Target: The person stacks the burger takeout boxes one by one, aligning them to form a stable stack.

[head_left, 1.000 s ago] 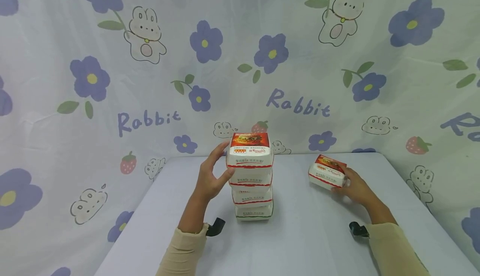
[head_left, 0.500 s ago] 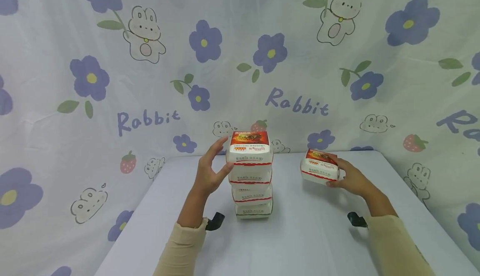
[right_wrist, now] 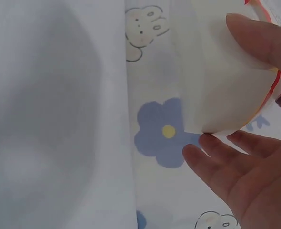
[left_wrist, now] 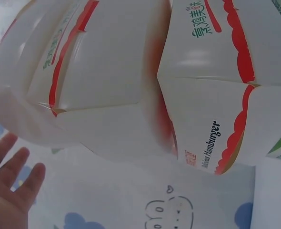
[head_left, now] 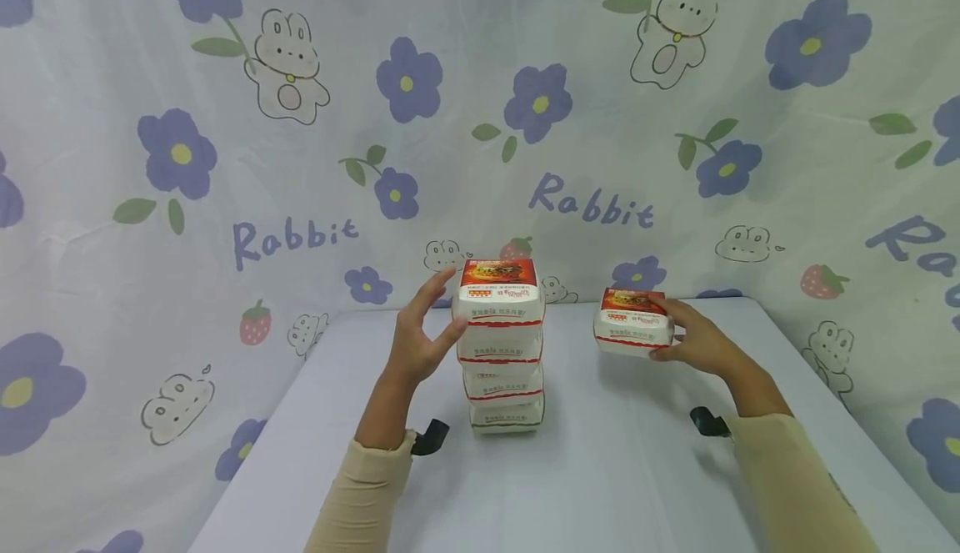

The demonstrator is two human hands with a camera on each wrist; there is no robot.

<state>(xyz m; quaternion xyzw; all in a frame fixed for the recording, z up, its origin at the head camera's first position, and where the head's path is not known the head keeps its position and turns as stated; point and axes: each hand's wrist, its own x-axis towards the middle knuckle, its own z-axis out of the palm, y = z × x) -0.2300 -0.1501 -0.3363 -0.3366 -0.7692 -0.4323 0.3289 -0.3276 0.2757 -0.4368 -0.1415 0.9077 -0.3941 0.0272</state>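
A stack of several white hamburger boxes (head_left: 501, 353) stands mid-table in the head view, its layers slightly offset. The top box (head_left: 498, 307) has a red lid panel with a burger picture. My left hand (head_left: 420, 340) is at the stack's left side, thumb and fingers spread beside the top box; in the left wrist view its fingertips (left_wrist: 33, 179) are close to the box wall, and whether they touch cannot be told. To the right, my right hand (head_left: 701, 340) holds another hamburger box (head_left: 633, 338) by its right side, thumb in front, raised above the table. Its underside shows in the right wrist view.
The stack and both arms are over a white table (head_left: 600, 486). Right behind its back edge hangs a curtain (head_left: 465, 161) printed with flowers and rabbits. A dark wrist camera (head_left: 431, 438) juts from the left cuff, another dark camera (head_left: 708, 421) from the right.
My right hand has lifted its hamburger box off the table, moved it slightly left and turned it to face more forward. My left hand has stayed beside the stack.
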